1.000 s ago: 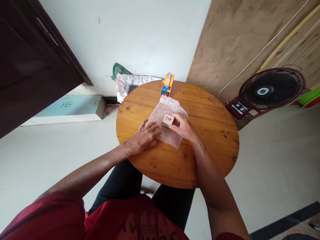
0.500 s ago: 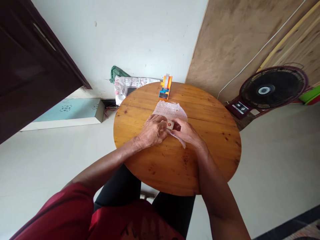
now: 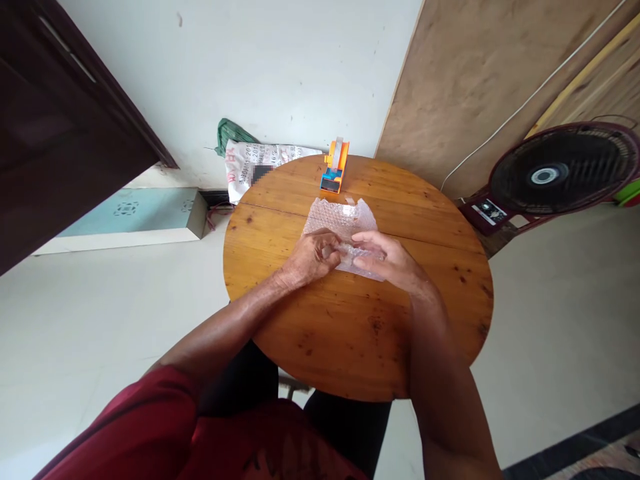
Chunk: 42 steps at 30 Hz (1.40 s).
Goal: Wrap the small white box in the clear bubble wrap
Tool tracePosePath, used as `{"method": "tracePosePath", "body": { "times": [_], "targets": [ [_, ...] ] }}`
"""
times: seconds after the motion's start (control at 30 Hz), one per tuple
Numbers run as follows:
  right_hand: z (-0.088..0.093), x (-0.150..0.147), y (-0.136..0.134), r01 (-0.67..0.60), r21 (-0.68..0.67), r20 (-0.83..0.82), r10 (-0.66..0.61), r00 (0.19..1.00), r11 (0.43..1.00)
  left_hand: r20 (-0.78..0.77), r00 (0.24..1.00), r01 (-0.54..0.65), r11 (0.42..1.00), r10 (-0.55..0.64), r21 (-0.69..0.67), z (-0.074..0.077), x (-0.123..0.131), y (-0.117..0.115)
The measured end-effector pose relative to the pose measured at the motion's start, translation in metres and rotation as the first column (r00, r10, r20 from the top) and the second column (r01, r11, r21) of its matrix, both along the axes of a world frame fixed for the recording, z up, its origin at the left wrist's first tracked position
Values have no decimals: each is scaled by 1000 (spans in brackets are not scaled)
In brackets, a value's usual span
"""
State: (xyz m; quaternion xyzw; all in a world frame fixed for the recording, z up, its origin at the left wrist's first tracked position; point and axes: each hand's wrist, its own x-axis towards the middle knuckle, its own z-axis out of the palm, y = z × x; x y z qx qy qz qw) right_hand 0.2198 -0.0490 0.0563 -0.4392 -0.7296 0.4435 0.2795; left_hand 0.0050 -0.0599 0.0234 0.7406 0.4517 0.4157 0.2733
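Note:
A sheet of clear bubble wrap point(image 3: 333, 217) lies on the round wooden table point(image 3: 325, 333), its near part folded over into a bundle between my hands. My left hand point(image 3: 311, 258) pinches the left end of this fold with thumb and forefinger. At the other end, my right hand point(image 3: 393, 262) holds the fold between its thumb and its outstretched fingers. The small pale box with a red mark, seen earlier, no longer shows; whether it is inside the wrap I cannot tell.
An orange and blue tape dispenser point(image 3: 335, 167) stands near the table's far edge. Beyond the table are a printed white sack point(image 3: 250, 160), a green bag point(image 3: 235, 137) and a pale blue box point(image 3: 135, 210). A large fan point(image 3: 545, 175) stands to the right.
The small box has gone from sight, and the near part of the bubble wrap is now folded over. My right hand has shifted slightly right, away from my left.

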Motion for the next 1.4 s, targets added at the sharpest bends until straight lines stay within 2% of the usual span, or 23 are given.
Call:
{"method": "tracePosePath", "body": {
  "times": [0.1,0.23,0.47,0.8,1.07,1.23,1.4],
  "targets": [
    [-11,-5,4,48,104,91,-58,994,993,24,1000,-1,1000,1,-1,-3,-1,1],
    [-21,-9,8,103,99,76,-111,991,990,22,1000,-6,998,7,-55,-5,-2,4],
    [-17,-10,5,140,25,84,-142,986,990,57,998,23,991,-15,-131,-6,-4,6],
    [-18,-8,8,110,48,152,-116,981,993,95,993,78,983,-63,-168,-5,-5,4],
    [-17,-9,7,141,20,151,-142,978,990,100,995,35,977,-14,-211,-5,-3,6],
    [-19,-9,8,145,-3,144,-143,979,989,120,993,35,957,0,-289,-3,-1,6],
    [-21,-6,10,114,34,131,-117,984,993,158,987,53,933,4,-357,-3,-1,6]
  ]
}}
